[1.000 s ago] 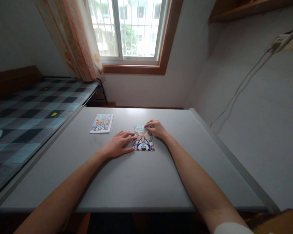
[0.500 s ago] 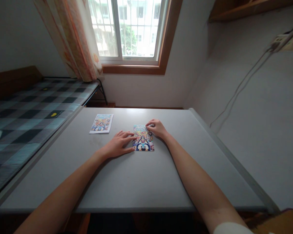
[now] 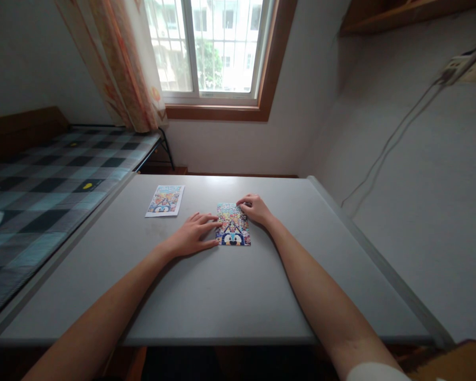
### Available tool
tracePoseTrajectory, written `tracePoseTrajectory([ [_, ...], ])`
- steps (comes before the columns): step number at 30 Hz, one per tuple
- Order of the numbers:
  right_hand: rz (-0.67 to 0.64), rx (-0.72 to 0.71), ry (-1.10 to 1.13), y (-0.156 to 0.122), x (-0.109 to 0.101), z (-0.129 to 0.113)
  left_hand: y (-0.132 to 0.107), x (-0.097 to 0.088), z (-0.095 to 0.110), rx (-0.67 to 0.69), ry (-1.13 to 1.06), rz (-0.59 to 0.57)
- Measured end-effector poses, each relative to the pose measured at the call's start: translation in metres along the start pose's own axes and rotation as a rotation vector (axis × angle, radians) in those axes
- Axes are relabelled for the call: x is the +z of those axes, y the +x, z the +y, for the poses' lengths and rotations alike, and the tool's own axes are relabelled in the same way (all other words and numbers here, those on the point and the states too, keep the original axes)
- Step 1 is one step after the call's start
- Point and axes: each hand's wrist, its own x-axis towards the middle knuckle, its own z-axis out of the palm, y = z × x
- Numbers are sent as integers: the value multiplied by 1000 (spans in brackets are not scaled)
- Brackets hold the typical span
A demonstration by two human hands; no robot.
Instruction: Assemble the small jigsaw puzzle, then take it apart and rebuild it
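Observation:
A small jigsaw puzzle (image 3: 233,226) lies flat on the white table, its picture showing a blue cartoon dog's face at the near end and many small coloured figures above. At its left edge my left hand (image 3: 191,235) rests with fingers spread, the fingertips touching the puzzle. My right hand (image 3: 255,208) is at the upper right corner, fingers bent and drawn together over the edge. Whatever its fingertips hold there is too small to make out. A printed picture card (image 3: 165,201) with the same dog design lies farther back to the left, apart from both hands.
The white table (image 3: 222,296) has a raised rim along its right side. Left of it stands a bed (image 3: 63,169) with a checked cover. Behind are a curtain (image 3: 122,69) and a window (image 3: 222,53). A cable (image 3: 388,140) hangs on the right wall.

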Motion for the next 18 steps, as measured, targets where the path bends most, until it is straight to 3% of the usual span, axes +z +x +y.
tracePoseTrajectory([
  [18,-17,18,-32,1,-1,-5,0,0,0,-10,-2,-1],
])
